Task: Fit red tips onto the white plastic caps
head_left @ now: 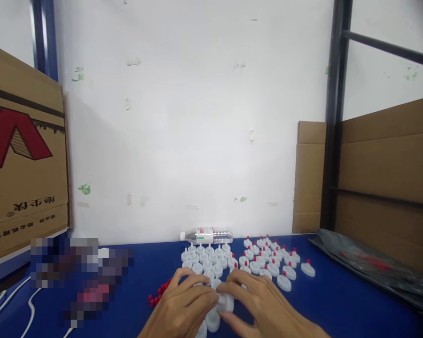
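Note:
Low over the middle of the blue table, my two hands meet at one white nozzle cap (227, 303). The thumb and fingers of my right hand (259, 298) are closed around that cap. My left hand (183, 303) has its fingers curled together, fingertips at the cap's left side; what they pinch, if anything, is hidden. Bare white nozzle caps (197, 268) stand upright in rows just beyond my hands. To the right are many white caps with red tips (273, 268). Small red tips (158, 296) lie in a pile beside my left hand, partly covered by it.
A clear plastic bottle (206, 235) lies on its side against the white wall. Cardboard boxes (24, 188) stand at the left, with cardboard sheets (387, 164) at the right. A dark plastic bag (377, 267) lies at right; white cables (31, 305) and blurred items are at left.

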`<action>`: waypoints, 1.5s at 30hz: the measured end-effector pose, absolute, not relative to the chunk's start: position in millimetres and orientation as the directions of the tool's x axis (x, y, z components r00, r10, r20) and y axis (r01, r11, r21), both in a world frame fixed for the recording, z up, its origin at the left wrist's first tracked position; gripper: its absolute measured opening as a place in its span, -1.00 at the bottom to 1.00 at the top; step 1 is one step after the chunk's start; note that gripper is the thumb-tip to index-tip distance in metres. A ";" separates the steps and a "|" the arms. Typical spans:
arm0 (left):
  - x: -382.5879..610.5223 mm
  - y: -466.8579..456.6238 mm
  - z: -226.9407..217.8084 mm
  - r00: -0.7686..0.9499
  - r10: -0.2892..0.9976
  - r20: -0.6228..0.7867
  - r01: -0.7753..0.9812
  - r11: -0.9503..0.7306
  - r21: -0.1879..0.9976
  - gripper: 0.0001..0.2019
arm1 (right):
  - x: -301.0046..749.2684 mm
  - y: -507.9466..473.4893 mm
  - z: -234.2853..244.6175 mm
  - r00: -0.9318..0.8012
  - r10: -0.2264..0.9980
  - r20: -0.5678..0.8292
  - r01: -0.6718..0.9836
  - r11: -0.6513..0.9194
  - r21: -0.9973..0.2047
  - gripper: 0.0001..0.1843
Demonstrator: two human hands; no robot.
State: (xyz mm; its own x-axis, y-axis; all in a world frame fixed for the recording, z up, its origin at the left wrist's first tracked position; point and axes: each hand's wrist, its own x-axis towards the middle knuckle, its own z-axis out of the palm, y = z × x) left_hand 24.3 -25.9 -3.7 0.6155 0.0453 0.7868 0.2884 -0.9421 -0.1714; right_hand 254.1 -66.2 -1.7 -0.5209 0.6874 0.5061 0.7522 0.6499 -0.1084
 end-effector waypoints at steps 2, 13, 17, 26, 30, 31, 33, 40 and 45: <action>24.3 -25.2 -3.8 0.617 0.065 0.785 0.286 -0.947 -0.146 -0.80 | 254.5 -66.1 -2.3 -0.526 0.679 0.511 0.747 0.657 -0.104 -0.69; 25.2 -16.0 -16.7 0.640 0.065 0.766 0.297 -0.940 -0.168 -0.80 | 253.0 -71.0 -8.2 -0.595 0.632 0.496 0.693 0.716 -0.081 -0.78; 24.7 -6.5 -32.2 0.715 0.063 0.697 0.323 -0.913 -0.249 -0.75 | 253.2 -68.1 -9.0 -0.620 0.631 0.465 0.693 0.719 -0.052 -0.75; 24.9 -15.4 -29.1 0.713 0.067 0.697 0.311 -0.923 -0.229 -0.64 | 252.6 -66.6 -9.1 -0.720 0.503 0.478 0.589 0.807 0.038 -0.64; 27.8 -16.1 -32.2 0.757 0.033 0.653 0.271 -0.925 -0.267 -0.58 | 253.6 -61.2 -19.7 -0.782 0.428 0.452 0.547 0.820 0.170 -0.62; 28.2 -17.3 -30.4 0.770 0.024 0.638 0.268 -0.919 -0.289 -0.59 | 254.2 -60.3 -20.5 -0.789 0.436 0.433 0.547 0.819 0.173 -0.63; 27.2 -21.1 -22.3 0.801 0.071 0.595 0.293 -0.912 -0.286 -0.67 | 255.7 -60.0 -17.4 -0.772 0.485 0.411 0.574 0.809 0.125 -0.65; 0.5 -5.9 4.6 0.733 0.403 0.548 0.500 -0.865 -0.032 -0.74 | 270.6 -60.5 11.9 -0.609 0.683 0.404 0.708 0.697 -0.111 -0.80; -17.7 19.1 -4.6 0.636 0.565 0.525 0.650 -0.759 0.030 -0.73 | 281.6 -54.4 14.3 -0.584 0.729 0.357 0.755 0.649 -0.090 -0.84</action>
